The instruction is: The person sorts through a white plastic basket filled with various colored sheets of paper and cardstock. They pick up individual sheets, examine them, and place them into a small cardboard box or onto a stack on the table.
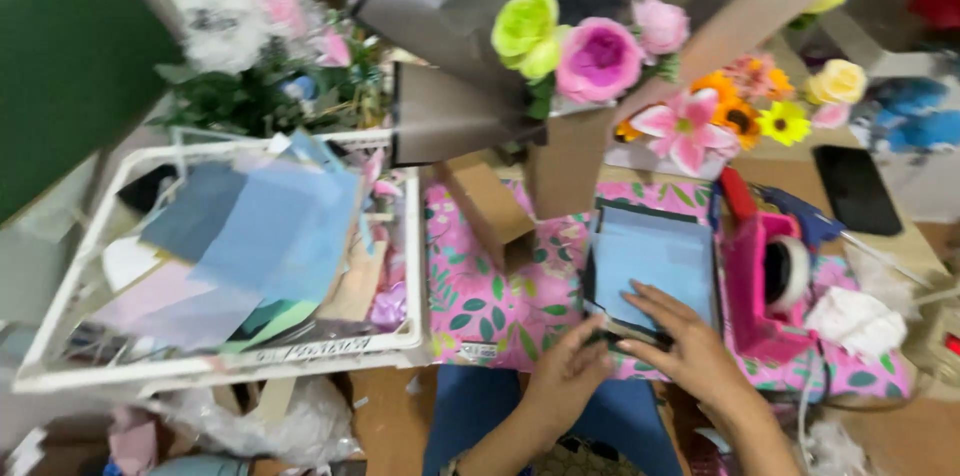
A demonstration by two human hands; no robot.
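A light blue paper sheet point(655, 258) lies on top of a dark sheet point(598, 226) on a pink leaf-patterned board point(490, 301) across my lap. My left hand point(568, 373) pinches the near left corner of the stacked sheets. My right hand point(688, 341) rests flat on the near edge of the blue sheet, fingers spread over it. A bouquet of artificial flowers point(590, 51) in green and pink, wrapped in grey and brown paper point(450, 56), stands just beyond the sheets.
A white basket point(225, 361) with blue, lilac and green paper sheets sits at left. A pink tape dispenser point(770, 286) stands right of the sheets. A small brown box point(490, 211), more flowers point(740, 111), a black phone point(855, 188) and a green board point(70, 66) surround the area.
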